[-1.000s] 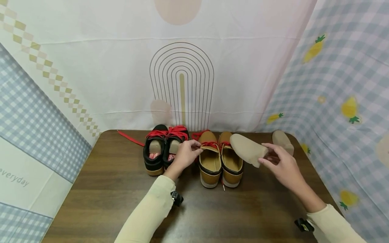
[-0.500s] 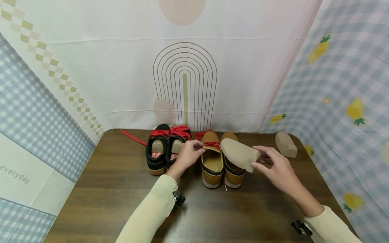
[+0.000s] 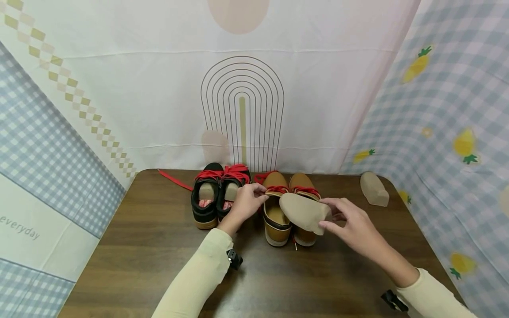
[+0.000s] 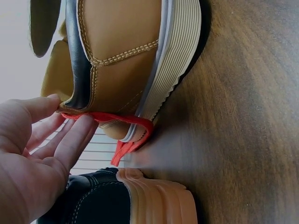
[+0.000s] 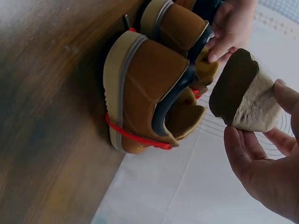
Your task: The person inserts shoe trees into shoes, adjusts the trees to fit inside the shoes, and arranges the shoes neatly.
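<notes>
My right hand (image 3: 351, 225) grips a beige shoe insert (image 3: 304, 212) by its blunt end, its rounded toe pointing left, held above the right tan shoe (image 3: 304, 182). In the right wrist view the insert (image 5: 245, 93) hangs apart from the shoe opening. With thumb and fingers my left hand (image 3: 247, 203) pinches the upper edge of the left tan shoe (image 3: 275, 179) near its red lace, also plain in the left wrist view, where the hand (image 4: 42, 144) holds the collar by the red lace (image 4: 135, 122). Inside the left tan shoe the insole shows.
A pair of black shoes (image 3: 204, 218) with red laces stands to the left, a beige insert in each. Another beige insert (image 3: 374, 189) lies at the back right of the wooden table (image 3: 270, 282). Printed cloth (image 3: 159, 101) hangs behind and at both sides.
My right hand has brought the insert left and a little nearer to me, from beside the right tan shoe to over the tan pair. The left hand keeps its pinch.
</notes>
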Demonstrator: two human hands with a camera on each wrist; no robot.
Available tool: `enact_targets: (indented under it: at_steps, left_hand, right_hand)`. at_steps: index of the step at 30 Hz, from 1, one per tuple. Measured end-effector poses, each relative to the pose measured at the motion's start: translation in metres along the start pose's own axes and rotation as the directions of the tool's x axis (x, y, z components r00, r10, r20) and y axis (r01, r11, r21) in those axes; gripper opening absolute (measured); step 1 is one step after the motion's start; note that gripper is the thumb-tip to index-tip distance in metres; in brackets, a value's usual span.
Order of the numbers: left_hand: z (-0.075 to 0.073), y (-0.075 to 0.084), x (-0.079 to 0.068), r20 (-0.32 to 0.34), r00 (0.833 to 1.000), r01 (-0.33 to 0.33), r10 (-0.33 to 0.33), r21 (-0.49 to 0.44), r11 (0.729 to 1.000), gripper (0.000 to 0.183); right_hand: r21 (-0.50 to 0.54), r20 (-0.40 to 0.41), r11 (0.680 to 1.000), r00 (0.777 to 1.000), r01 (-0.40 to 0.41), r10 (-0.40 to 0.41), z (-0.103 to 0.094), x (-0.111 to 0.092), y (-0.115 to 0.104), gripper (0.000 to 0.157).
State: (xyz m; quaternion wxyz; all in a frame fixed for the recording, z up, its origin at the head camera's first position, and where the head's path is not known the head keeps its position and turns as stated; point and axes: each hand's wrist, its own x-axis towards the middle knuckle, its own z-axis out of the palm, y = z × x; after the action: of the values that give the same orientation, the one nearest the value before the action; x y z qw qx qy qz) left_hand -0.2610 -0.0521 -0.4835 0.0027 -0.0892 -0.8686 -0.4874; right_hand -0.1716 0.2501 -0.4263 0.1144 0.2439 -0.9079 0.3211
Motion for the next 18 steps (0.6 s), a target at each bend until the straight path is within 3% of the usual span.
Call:
enact_targets:
  at_steps: [18]
  left_hand:
    - [0.001, -0.002, 0.0, -0.018, 1.0, -0.016, 0.016, 0.0, 1.0, 0.013]
  right_hand:
    - [-0.058, 0.074, 0.998, 0.997, -0.013, 0.017, 0.014, 0.002, -0.021, 0.054]
